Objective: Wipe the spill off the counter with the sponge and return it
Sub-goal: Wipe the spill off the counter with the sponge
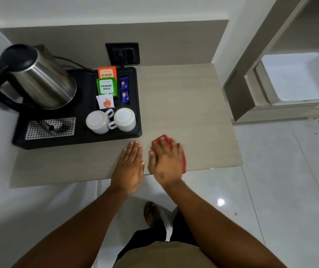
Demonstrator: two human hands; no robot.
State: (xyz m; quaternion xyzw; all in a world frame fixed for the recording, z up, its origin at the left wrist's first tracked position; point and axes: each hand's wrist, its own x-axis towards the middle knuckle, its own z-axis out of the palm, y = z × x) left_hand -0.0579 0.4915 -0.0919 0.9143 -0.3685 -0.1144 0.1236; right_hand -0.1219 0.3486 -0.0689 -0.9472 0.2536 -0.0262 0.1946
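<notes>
A red sponge [165,139] lies flat on the beige counter [183,105] near its front edge, mostly covered by my right hand [166,161], which presses down on it with the fingers spread over its top. My left hand [129,167] rests flat on the counter just left of the sponge, fingers together, holding nothing. No spill is visible on the counter surface around the sponge.
A black tray [138,105] sits at the left with a steel kettle [39,78], two upturned white cups [111,120], tea sachets [107,86] and a metal drip grate [50,128]. A wall socket [123,53] is behind. An open white drawer [299,78] stands at the right.
</notes>
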